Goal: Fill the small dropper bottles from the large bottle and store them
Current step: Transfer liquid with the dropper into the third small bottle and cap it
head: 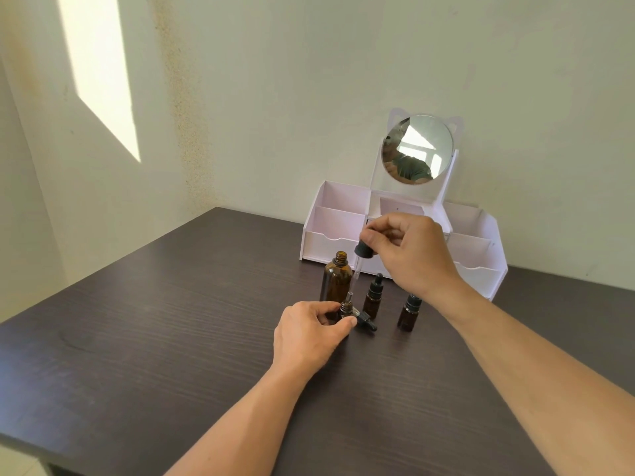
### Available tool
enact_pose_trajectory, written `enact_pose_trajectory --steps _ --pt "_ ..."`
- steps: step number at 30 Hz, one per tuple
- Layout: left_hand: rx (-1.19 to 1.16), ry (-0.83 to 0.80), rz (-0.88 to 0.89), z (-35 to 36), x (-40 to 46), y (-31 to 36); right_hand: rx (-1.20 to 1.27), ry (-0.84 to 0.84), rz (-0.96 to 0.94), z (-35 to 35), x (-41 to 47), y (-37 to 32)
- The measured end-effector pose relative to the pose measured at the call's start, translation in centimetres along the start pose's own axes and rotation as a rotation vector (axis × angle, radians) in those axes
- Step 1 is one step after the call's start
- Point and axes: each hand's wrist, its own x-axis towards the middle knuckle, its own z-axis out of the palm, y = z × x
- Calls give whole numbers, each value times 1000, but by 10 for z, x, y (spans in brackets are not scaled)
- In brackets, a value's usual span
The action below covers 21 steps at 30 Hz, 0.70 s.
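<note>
While the right hand pinches the rubber bulb of the long dropper between thumb and fingertips, the glass pipette hangs down and leans slightly, bulb end up and toward the organizer, tip down over the mouth of the small open bottle. Its long axis runs close to vertical, tilted a little so the tip lies nearer the person than the bulb. The left hand curls thumb and fingers round that small bottle, steadying it on the tabletop; so both grips are pressed onto something, neither spread.

Taking the large amber bottle as landmark: it stands upright and uncapped, neck pointing straight up; the small open bottle sits just in front of it, touching or nearly so. A loose small dropper cap lies on its side just right of the open bottle, its bulb pointing away to the right and toward the person. Two capped small bottles stand upright to the right of the large one, the nearer just beside it, the farther partly hidden behind the right wrist. Behind the landmark stands the white organizer with its round mirror.

To do this step well, I judge the tip should be centred in the narrow neck before the bulb is squeezed, the squeeze slow, and the left hand firm so the light bottle does not tip. Whether liquid is in the pipette cannot be told.
</note>
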Motion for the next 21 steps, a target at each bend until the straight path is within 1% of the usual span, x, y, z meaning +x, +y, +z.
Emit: enact_pose_trajectory --steps 9,14,21 --pt "-7 -3 3 0 0 -1 -5 -9 -15 3 -2 3" --pt "-6 0 -6 0 0 0 21 6 -22 -8 7 -8" --pt "-28 -11 -8 -1 0 -2 60 145 -51 -17 36 -19"
